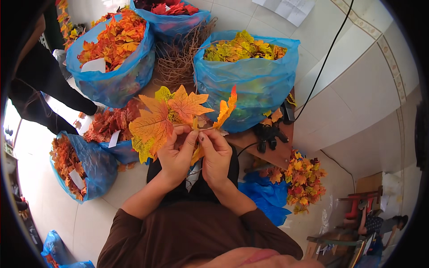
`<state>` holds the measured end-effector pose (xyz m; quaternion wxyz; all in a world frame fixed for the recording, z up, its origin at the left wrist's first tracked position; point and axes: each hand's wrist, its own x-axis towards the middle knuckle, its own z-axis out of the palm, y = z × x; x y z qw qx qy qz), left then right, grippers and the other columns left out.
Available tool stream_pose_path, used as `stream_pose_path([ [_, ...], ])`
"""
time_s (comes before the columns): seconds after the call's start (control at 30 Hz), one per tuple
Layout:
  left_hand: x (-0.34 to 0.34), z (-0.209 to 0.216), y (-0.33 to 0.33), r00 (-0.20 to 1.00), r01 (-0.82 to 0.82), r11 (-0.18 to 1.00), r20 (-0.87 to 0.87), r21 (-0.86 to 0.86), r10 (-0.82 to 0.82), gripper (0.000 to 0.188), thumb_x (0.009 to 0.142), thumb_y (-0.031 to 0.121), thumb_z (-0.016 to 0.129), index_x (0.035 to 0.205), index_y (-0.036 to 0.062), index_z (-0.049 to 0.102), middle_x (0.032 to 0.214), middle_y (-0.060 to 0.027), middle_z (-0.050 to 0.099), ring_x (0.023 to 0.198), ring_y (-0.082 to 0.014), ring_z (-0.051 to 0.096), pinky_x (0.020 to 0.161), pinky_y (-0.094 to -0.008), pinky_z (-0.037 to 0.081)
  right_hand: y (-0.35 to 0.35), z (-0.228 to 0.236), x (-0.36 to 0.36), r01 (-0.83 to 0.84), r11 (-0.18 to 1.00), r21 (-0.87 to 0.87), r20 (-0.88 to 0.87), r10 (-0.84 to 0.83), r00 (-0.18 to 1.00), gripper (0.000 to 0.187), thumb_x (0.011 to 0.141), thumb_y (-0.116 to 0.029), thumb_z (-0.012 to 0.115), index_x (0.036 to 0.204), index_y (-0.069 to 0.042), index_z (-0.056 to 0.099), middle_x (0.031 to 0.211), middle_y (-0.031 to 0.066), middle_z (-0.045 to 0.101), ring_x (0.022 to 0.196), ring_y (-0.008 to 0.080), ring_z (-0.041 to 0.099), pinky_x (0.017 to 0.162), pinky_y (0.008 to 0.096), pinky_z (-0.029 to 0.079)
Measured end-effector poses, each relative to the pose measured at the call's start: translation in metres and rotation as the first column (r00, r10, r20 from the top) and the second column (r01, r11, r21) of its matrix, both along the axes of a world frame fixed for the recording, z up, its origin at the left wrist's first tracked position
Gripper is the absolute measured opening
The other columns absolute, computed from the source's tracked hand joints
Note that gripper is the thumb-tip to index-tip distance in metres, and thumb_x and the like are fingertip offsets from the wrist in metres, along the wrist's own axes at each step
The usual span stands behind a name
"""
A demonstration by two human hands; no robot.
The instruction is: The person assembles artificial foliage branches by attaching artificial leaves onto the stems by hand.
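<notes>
Head view, and I read it from the left edge across. At lower left I see a blue plastic bag of brown-orange leaves (73,167) on the pale tiled floor (53,214), open at the top with a white slip inside. Above it, at upper left, a second blue bag of orange leaves (111,53) stands full, and a person in dark clothing (40,85) is at the far left edge beside it. Between those two bags lies a loose heap of dark red leaves (109,123).

Near the centre I find my left hand (176,154), fingers curled shut around the stems of a fan of fabric maple leaves (163,116), orange and yellow, which spreads up and to the left of the hand. My right hand (216,156) sits just beside it, touching it at the fingertips, pinching a single orange-yellow leaf (225,109) that stands up edge-on above the thumb. Both hands are held over my lap, in front of the bags.

Behind the hands, at top centre, a tangle of brown twigs (178,58) sits between bags, with a bag of red leaves (172,13) at the top edge. Right of centre is a blue bag of yellow-green leaves (246,76). At lower right of that, a bunch of mixed orange leaves (301,178) lies on blue plastic, and a black cable (324,58) runs up the wall.
</notes>
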<state>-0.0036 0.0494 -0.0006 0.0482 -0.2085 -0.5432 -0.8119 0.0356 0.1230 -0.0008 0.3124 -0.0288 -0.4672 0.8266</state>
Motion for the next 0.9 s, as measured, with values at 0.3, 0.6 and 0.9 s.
stream_pose_path([
  [0.3,-0.003,0.004,-0.015,0.986,0.151,0.964,-0.043,-0.218,-0.164,0.012,0.084,0.001,0.053,0.095,-0.0009,0.051,0.083,-0.0028,0.055,0.069,-0.0055,0.055,0.061,-0.0186,0.046,-0.001,0.000,0.003,-0.014,1.000,-0.011,-0.022,0.013,1.000,0.007,0.084,0.001,0.051,0.090,0.004,0.055,0.084,0.0022,0.052,0.075,0.0070,0.052,0.070,0.0202,0.043],
  [0.6,0.006,0.002,-0.009,0.986,0.095,0.986,-0.122,-0.133,-0.112,0.009,0.084,-0.002,0.051,0.093,-0.0024,0.051,0.089,-0.0030,0.053,0.075,-0.0063,0.053,0.068,-0.0188,0.044,-0.004,-0.012,0.002,0.024,0.999,0.042,-0.051,-0.022,0.998,0.011,0.084,0.001,0.052,0.094,0.004,0.055,0.094,0.0031,0.047,0.086,0.0078,0.048,0.075,0.0203,0.041],
  [0.9,-0.009,0.010,-0.016,0.995,0.068,0.972,-0.049,-0.227,-0.081,0.004,0.081,0.001,0.056,0.084,-0.0011,0.055,0.072,-0.0051,0.058,0.059,-0.0069,0.053,0.052,-0.0200,0.043,0.011,-0.007,-0.002,0.104,0.902,0.419,-0.019,-0.105,0.994,0.009,0.081,0.002,0.056,0.089,0.005,0.058,0.090,0.0052,0.053,0.076,0.0086,0.051,0.068,0.0190,0.042],
])
